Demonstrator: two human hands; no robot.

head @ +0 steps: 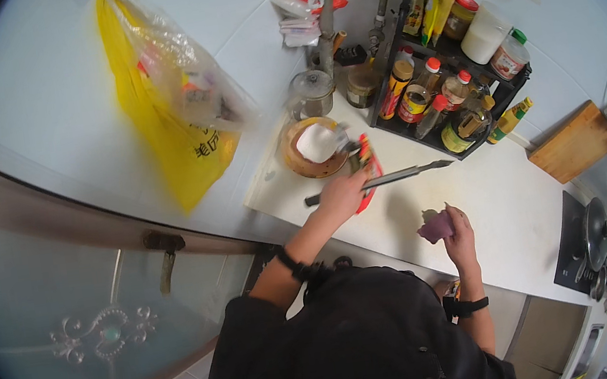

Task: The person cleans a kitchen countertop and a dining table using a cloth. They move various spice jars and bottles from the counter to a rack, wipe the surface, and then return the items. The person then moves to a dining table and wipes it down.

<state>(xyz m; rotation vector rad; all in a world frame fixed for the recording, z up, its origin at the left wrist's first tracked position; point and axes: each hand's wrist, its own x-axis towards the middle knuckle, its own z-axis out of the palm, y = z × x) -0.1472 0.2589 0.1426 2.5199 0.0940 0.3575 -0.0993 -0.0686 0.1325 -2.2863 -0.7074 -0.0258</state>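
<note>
My left hand (342, 193) grips a red packet (367, 160) above the left part of the white countertop (492, 204). A long grey tool with dark ends (400, 174) runs beneath that hand; whether the fingers hold it too, I cannot tell. Just beyond the hand is a round brown bowl or basket (301, 169) with a white item (317, 143) in it. To the right, my right hand (459, 231) pinches a crumpled purple cloth (436, 227) over the counter. Something small and greenish (429, 213) shows at the cloth's upper edge.
A black two-tier rack (417, 130) holds several sauce bottles and jars. Glass jars (313, 95) stand by the wall pipe. Farther right are a wooden cutting board (573, 143) and a lidded pan (597, 234) on a black stove. A yellow bag (158, 146) hangs at left.
</note>
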